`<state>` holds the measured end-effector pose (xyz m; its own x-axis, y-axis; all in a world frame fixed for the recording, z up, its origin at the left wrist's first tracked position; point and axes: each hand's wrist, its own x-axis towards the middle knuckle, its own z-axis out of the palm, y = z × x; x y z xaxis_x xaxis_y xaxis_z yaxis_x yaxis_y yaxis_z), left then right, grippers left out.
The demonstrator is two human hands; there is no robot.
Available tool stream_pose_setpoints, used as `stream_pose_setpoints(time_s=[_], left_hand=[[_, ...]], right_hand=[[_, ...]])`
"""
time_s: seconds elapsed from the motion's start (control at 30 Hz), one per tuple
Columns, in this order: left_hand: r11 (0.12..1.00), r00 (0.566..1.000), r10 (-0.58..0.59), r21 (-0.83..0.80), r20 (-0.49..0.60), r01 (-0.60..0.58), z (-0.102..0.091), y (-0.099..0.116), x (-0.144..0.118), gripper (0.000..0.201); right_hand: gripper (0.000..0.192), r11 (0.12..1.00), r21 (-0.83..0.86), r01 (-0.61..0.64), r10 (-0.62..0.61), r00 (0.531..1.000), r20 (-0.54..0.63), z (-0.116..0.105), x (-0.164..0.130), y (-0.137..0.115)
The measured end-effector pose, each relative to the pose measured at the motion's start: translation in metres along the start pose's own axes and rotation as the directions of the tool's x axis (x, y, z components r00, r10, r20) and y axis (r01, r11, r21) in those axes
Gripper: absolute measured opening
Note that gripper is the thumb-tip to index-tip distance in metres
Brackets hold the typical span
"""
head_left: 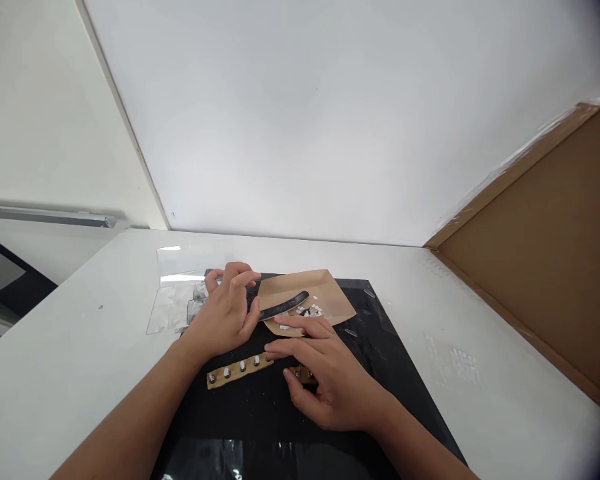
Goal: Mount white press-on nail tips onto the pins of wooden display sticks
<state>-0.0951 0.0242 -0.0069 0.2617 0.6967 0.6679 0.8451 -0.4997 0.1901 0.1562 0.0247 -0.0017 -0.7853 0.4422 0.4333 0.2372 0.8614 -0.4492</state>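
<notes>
Head view: left hand [225, 313] curled around black strip [284, 306], right hand [325, 377] flat, fingers spread on cardboard strip [240, 369].

- A white table [480, 347] fills the lower half of the view.
- A black mat [380, 360] lies at the table's six o'clock edge.
- Clear plastic sheets [173, 293] lie flat at the mat's ten o'clock corner, partly over it.
- A brown cardboard panel [545, 267] leans at three o'clock, its foot on the table.
- A white wall [330, 120] rises at twelve o'clock.
- A dark screen [5, 287] shows at nine o'clock, beyond the table's edge.
</notes>
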Motion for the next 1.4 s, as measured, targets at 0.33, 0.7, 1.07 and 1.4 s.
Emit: stream_pose_setpoints(time_s=[0.33, 0.7, 1.07, 1.4], left_hand=[[1.0, 1.0, -0.004, 0.018, -0.009, 0.004, -0.001, -0.001, 0.001, 0.041], [0.998, 1.0, -0.019, 0.061, 0.012, 0.018, 0.002, -0.005, 0.003, 0.016], [0.998, 0.996, -0.054, 0.031, 0.074, 0.052, 0.005, -0.008, 0.0, 0.052], [0.995, 0.991, -0.095, 0.025, 0.097, 0.093, 0.001, -0.002, 0.002, 0.04]], right_hand=[[0.041, 0.999, -0.036, 0.012, -0.014, 0.999, -0.03, -0.003, 0.003, -0.006], [0.073, 0.991, -0.011, 0.136, -0.128, 0.956, 0.265, 0.025, 0.019, -0.043], [0.086, 0.979, 0.039, 0.201, -0.204, 0.931, 0.301, 0.036, 0.021, -0.044], [0.085, 0.978, 0.065, 0.198, -0.208, 0.928, 0.31, 0.039, 0.02, -0.042]])
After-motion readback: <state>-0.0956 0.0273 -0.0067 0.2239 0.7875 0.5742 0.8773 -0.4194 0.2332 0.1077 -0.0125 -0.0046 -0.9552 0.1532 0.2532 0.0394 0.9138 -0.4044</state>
